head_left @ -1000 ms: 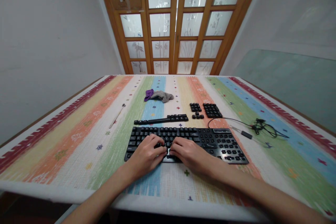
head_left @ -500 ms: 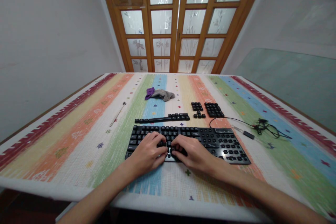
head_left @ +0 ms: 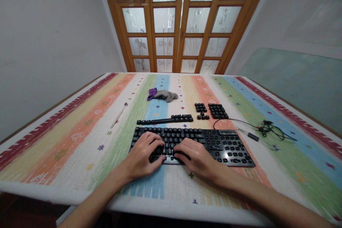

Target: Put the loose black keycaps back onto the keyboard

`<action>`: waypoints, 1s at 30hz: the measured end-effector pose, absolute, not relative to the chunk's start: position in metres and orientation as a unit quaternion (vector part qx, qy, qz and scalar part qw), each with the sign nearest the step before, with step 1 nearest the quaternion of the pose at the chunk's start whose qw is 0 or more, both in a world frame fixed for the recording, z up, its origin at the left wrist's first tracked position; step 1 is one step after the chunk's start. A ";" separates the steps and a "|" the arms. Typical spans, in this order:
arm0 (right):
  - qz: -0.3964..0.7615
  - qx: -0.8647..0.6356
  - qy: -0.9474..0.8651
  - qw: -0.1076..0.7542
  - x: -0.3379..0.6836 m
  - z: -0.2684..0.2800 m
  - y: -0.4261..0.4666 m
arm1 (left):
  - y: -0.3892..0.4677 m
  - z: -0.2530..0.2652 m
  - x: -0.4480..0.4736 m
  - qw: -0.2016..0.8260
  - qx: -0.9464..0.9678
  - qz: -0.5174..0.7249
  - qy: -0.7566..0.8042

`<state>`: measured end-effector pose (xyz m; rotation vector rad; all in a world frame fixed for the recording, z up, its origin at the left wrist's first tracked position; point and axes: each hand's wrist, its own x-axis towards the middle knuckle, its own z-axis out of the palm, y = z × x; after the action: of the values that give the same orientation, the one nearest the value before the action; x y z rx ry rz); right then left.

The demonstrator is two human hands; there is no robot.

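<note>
A black keyboard (head_left: 211,135) lies near the front of the table. Keycaps cover its left and middle part, while bare switch stems show on its right side and along part of the bottom row. My left hand (head_left: 144,155) rests over the left keys, thumb spread from the fingers, holding nothing visible. Over the lower middle keys is my right hand (head_left: 196,155), fingers bent and thumb apart from the index finger. Any small keycap under its fingertips is hidden. Behind the keyboard lies a row of loose keycaps (head_left: 164,119). More loose keycaps (head_left: 217,110) sit grouped to its right.
A grey and purple cloth (head_left: 162,95) lies farther back. To the left is a thin brush-like stick (head_left: 119,115). The keyboard's cable (head_left: 269,128) is coiled at right, beside a small black piece (head_left: 253,136). A striped cloth covers the table (head_left: 66,128).
My left hand has moved left, away from my right hand, and its thumb has spread. More keys now show between the hands. My right hand has hardly moved.
</note>
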<state>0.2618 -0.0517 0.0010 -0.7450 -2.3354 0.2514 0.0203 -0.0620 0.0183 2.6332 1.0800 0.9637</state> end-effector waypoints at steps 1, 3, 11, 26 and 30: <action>0.095 -0.284 -0.892 0.337 0.261 0.000 -0.052 | -0.062 0.018 0.019 0.064 0.873 0.322 0.361; 0.091 -0.284 -0.892 0.340 0.260 -0.002 -0.052 | -0.062 0.016 0.017 0.059 0.870 0.324 0.367; -0.106 -0.218 -0.933 0.267 0.260 0.002 -0.060 | -0.065 0.015 0.020 0.062 0.878 0.316 0.355; -0.266 -0.134 -0.943 0.149 0.248 0.004 -0.077 | -0.059 0.014 0.043 0.046 0.920 0.244 0.304; -0.136 -0.179 -0.958 0.179 0.260 0.017 -0.061 | -0.057 0.018 0.040 0.041 0.918 0.249 0.306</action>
<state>0.2605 -0.0608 0.0170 -0.5068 -2.7090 -0.3843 0.0399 -0.0569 0.0179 2.8106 0.9372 0.7619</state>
